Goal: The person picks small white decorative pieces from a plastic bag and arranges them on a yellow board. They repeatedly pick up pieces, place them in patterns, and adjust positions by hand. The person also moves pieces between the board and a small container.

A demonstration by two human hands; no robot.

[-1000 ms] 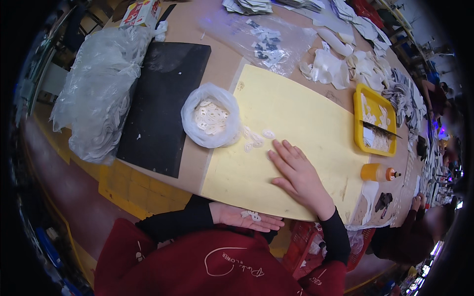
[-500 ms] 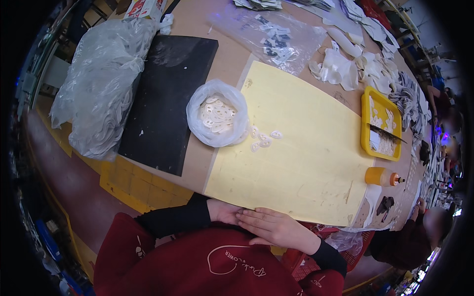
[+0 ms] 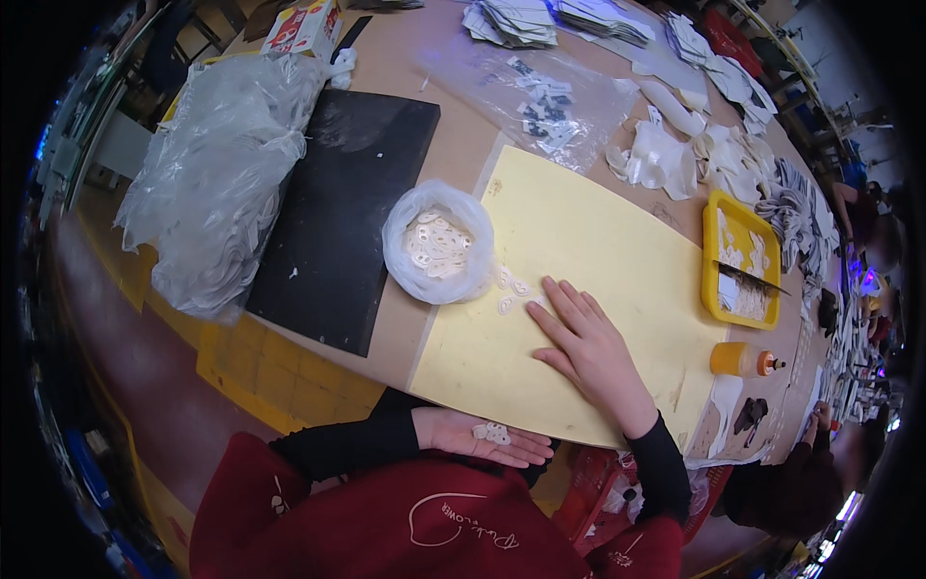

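Note:
My left hand (image 3: 449,431) lies palm up at the near edge of the table, its fingers stretched flat. A small cluster of pale oval pieces with holes (image 3: 492,433) rests on its palm and finger bases. Over the yellow sheet (image 3: 617,261) reaches my right hand (image 3: 593,352), fingers extended and palm down. Its fingertips are beside a few loose pale pieces (image 3: 519,288); whether they touch one I cannot tell. Left of these stands a translucent plastic bag (image 3: 397,253), rolled open, with many similar pieces (image 3: 439,243) inside.
A black board (image 3: 338,212) and a large clear bag (image 3: 217,183) lie at the left. At the right are a yellow tray (image 3: 712,280) with a dark blade-like strip across it and an orange bottle (image 3: 738,359). Behind lies a plastic sheet (image 3: 588,82). A person (image 3: 791,482) sits at the right.
My hands have parted. My right hand has moved up and forward to the loose pieces; the left now shows its palm, with pieces on it. Fewer loose pieces show on the sheet.

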